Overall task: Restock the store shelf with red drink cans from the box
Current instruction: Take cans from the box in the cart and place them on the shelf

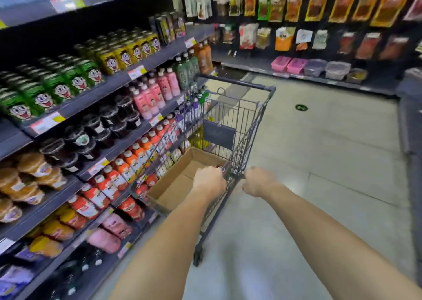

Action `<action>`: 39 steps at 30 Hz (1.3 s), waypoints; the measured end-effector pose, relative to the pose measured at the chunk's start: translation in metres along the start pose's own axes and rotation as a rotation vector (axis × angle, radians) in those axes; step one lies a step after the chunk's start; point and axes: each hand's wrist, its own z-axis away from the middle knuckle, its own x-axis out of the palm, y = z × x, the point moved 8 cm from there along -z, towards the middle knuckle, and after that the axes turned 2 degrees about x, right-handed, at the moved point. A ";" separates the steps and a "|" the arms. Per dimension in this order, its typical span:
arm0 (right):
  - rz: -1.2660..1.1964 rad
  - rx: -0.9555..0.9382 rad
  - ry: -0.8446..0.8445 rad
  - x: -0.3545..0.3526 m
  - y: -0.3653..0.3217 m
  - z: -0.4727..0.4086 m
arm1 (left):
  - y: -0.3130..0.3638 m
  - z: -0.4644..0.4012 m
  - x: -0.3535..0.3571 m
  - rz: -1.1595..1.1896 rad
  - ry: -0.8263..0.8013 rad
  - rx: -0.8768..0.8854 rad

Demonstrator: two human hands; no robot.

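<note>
A person's left hand (209, 181) and right hand (257, 183) are gripping the handle of a cart (237, 117) carrying a cardboard box (173, 183), one red can (221, 168) barely showing beside the left hand. Steering calls for keeping just clear of the drink shelf (96, 94) alongside, over pale, smooth aisle floor (319, 162).

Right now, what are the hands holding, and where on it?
Both hands hold the shopping cart by its handle bar: left hand and right hand curl around it. Neither holds a can.
</note>
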 end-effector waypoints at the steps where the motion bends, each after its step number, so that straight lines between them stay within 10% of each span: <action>1: 0.001 -0.002 0.003 -0.004 0.005 -0.007 | 0.003 -0.009 -0.002 -0.012 0.000 0.000; 22: 0.070 -0.206 -0.060 -0.041 -0.036 -0.262 | -0.066 -0.266 0.025 0.101 -0.073 -0.147; 39: 0.169 -0.329 -0.555 0.117 -0.100 -0.401 | -0.164 -0.300 0.175 0.466 -0.433 -0.569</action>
